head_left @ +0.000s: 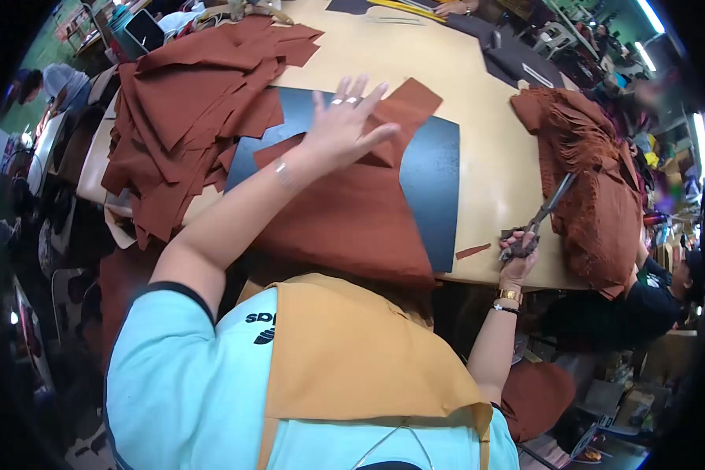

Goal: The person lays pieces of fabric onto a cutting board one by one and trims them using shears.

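A rust-brown cut piece of fabric (345, 211) lies over a dark blue-grey mat (435, 180) and hangs toward my body. Above its upper part, my left hand (345, 129) has its fingers spread, with rings on two of them; whether the palm touches the cloth I cannot tell. Out to the right, my right hand (518, 257) is closed around the wrapped handles of a pair of scissors (552, 205), whose blades point up and away toward a heap of brown fabric. Beside that hand a narrow brown fabric scrap (473, 251) rests on the table.
Stacked brown fabric pieces (196, 102) cover the left of the pale table (368, 47). A frayed brown fabric heap (595, 196) hangs over its right edge. Dark cloth (517, 51) and a yellow ruler (407, 8) lie at the far side, near another person's hand (454, 8).
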A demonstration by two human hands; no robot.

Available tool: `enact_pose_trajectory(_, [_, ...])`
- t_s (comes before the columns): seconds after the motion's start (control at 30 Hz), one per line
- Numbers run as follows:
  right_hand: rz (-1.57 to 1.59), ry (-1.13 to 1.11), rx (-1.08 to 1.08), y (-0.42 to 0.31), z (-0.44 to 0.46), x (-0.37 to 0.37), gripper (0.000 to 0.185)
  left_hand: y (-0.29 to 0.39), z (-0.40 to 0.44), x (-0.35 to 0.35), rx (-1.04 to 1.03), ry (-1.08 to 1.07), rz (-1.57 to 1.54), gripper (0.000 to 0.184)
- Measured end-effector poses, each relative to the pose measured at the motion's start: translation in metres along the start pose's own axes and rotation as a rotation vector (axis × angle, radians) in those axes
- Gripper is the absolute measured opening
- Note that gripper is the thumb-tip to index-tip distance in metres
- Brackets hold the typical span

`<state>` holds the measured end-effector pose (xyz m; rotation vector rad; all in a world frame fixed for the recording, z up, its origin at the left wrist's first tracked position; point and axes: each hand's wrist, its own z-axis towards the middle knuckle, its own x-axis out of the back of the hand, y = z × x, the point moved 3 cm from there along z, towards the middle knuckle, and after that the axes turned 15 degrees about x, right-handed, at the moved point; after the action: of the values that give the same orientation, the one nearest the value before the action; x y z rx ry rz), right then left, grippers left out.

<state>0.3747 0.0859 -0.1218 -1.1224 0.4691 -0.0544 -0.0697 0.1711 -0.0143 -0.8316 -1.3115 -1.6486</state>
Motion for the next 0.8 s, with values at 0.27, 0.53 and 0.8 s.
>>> enact_pose_trajectory(0.27, [-0.090, 0.019, 0.010, -0.004, 0.001, -0.014, 0.022, -0.076, -0.146, 0.024, 0.320, -0.129, 0.364, 0.102])
enact_pose_trajectory(0.53, [-0.159, 0.054, 0.007, -0.007, 0.001, -0.015, 0.026, -0.077, -0.145, 0.025, 0.310, 0.005, 0.201, 0.104])
enact_pose_trajectory(0.8, [-0.157, 0.086, 0.013, -0.005, 0.002, -0.013, 0.025, -0.066, -0.133, 0.041, -0.013, 0.134, -0.088, 0.022])
